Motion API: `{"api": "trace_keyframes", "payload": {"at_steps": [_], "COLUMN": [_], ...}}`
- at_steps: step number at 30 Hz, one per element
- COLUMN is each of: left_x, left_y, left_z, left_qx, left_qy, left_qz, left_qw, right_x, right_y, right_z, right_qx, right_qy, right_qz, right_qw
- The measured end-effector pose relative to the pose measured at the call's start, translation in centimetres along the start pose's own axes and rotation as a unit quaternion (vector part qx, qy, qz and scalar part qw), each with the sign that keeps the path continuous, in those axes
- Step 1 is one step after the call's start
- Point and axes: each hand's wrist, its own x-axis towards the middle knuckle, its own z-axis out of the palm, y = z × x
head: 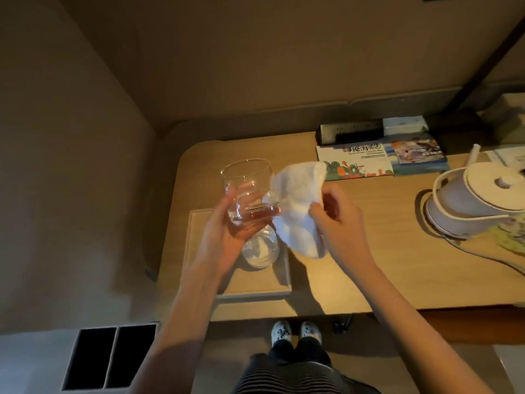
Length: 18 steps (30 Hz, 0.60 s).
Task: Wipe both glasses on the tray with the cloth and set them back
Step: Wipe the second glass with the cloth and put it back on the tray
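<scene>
Head view: left hand (227, 234) grips glass (245, 186) above tray (255, 291), right hand (338, 220) clutches cloth (295, 214) against it; hold firm, rotate glass while wiping.

1 glass (260, 251) stands on the tray (255, 291) at the table's (355, 265) left; kettle (477, 194) at right; brochures (369, 160) behind.

Your left hand (227, 226) is held out, palm inward, fingers curled round the clear drinking glass (246, 189); your right hand (339, 220) pinches the crumpled white cloth (298, 206) beside it, both forearms bare.
</scene>
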Motion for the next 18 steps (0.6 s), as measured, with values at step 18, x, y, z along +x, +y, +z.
{"api": "trace_keyframes", "payload": {"at_steps": [18], "left_x": [0.9], "left_y": [-4.3], "left_z": [5.8], "left_qx": [0.102], "left_qy": [-0.058], "left_qz": [0.014], "left_qw": [0.993], "right_x": [-0.8], "right_y": [-3.4], "right_z": [-4.0], "right_qx": [0.054], "right_qy": [0.019], "right_qz": [-0.082], "right_qw": [0.995]}}
